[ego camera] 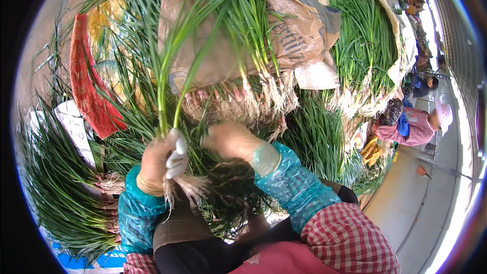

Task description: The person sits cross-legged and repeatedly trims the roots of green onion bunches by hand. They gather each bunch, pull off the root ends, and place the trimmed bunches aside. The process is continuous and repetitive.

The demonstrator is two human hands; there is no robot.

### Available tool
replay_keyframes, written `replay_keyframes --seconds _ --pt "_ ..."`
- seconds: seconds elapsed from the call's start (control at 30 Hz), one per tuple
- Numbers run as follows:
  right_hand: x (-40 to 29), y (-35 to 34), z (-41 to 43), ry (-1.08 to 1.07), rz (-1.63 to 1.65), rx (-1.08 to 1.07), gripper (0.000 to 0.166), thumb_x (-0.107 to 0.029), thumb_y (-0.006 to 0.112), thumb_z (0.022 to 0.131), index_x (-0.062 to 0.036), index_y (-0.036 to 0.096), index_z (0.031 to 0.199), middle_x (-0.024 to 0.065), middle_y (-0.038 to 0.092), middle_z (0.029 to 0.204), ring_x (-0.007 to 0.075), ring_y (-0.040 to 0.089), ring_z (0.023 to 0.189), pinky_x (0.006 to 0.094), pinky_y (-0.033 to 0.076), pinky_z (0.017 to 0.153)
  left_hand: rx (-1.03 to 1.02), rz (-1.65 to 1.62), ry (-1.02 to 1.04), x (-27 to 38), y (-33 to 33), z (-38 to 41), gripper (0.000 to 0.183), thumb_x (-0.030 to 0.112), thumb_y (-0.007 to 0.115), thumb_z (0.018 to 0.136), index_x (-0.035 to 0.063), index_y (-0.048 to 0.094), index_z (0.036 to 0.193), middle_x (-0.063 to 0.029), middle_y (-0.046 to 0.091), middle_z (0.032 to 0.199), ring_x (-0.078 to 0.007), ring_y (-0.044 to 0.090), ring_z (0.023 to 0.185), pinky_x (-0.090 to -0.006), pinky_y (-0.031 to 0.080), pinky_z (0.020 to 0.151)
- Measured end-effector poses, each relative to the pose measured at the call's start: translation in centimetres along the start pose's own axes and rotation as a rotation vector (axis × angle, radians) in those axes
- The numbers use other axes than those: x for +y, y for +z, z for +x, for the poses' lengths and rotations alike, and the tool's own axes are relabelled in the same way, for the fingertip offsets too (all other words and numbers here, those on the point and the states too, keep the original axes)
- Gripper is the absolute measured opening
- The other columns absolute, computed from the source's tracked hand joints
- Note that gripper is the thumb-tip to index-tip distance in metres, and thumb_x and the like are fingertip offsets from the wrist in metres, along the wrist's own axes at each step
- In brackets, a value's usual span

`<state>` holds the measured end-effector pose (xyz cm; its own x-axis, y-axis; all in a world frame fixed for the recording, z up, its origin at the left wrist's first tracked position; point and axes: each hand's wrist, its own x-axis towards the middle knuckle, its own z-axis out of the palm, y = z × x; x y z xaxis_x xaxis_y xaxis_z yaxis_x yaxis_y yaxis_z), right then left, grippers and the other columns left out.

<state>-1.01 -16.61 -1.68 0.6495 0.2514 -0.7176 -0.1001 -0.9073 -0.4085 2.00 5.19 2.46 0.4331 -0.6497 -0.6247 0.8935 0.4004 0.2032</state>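
My left hand [164, 160], in a glove with white fingers, grips a few green onions [163, 95] near their bulbs. Their leaves point away from me, and the pale roots hang below my fist over my lap. To the right, my right hand [230, 140] is gloved too and blurred by motion. Its fingertips cannot be made out, so whether it holds anything is unclear. Just beyond it, a pile of rooted green onions [262, 53] lies on a brown printed sack [205, 61]. Teal plastic sleeves cover both forearms.
More green onions [64, 190] lie stacked at the left, roots towards me. A red-edged woven sack [91, 80] is at the upper left. Another large bundle [361, 42] is at the upper right. Farther right, a person in a checked shirt [407, 125] sits beside the tiled floor [403, 198].
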Motion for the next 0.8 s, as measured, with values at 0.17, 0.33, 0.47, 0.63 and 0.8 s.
replay_keyframes --seconds 0.17,0.33,0.47,0.63,0.8 --pt "0.1 -7.7 3.2 -0.097 -0.007 0.969 0.040 -0.032 0.070 0.083 -0.0016 0.055 0.103 0.0126 0.059 0.059 0.0317 0.060 0.049 0.0425 0.047 0.044 -0.103 -0.009 0.068 1.2 -0.2 -1.6 0.040 0.033 0.049 0.097 -0.0016 0.052 0.077 -0.0005 0.038 0.046 -0.0101 0.032 0.030 -0.0236 0.027 0.028" --pt "-2.8 -9.0 11.5 -0.096 0.011 0.878 0.023 -0.020 0.044 0.090 -0.0059 0.063 0.086 0.0191 0.066 0.080 0.0364 0.065 0.074 0.0468 0.052 0.067 -0.821 -0.213 0.367 2.6 0.0 -3.3 0.029 0.026 0.058 0.094 0.0000 0.053 0.083 -0.0057 0.052 0.051 -0.0133 0.048 0.034 -0.0244 0.039 0.029" --pt "-3.5 0.2 7.2 -0.272 -0.019 0.248 0.013 -0.014 0.049 0.084 -0.0076 0.058 0.078 0.0177 0.063 0.078 0.0376 0.061 0.071 0.0482 0.049 0.064 -0.777 -0.151 0.414 4.1 -0.7 -4.3 0.031 0.020 0.061 0.091 -0.0008 0.051 0.071 -0.0074 0.054 0.051 -0.0141 0.049 0.031 -0.0261 0.040 0.025" --pt "-0.2 2.2 -4.3 0.039 0.011 -0.510 0.054 -0.042 0.062 0.086 -0.0106 0.056 0.129 0.0162 0.063 0.117 0.0300 0.058 0.113 0.0457 0.045 0.096 -0.303 0.062 0.231 2.0 1.3 -1.2 0.037 0.011 0.060 0.083 -0.0142 0.059 0.110 0.0024 0.039 0.045 -0.0083 0.035 0.029 -0.0238 0.027 0.026" --pt "3.6 -4.4 -6.5 0.320 0.649 0.628 0.033 -0.040 0.054 0.094 -0.0076 0.058 0.098 0.0078 0.066 0.078 0.0162 0.066 0.066 0.0324 0.054 0.065 0.005 0.128 0.054 0.1 2.0 2.4 0.033 0.015 0.055 0.091 -0.0093 0.060 0.113 -0.0034 0.054 0.061 -0.0146 0.055 0.055 -0.0282 0.049 0.057"
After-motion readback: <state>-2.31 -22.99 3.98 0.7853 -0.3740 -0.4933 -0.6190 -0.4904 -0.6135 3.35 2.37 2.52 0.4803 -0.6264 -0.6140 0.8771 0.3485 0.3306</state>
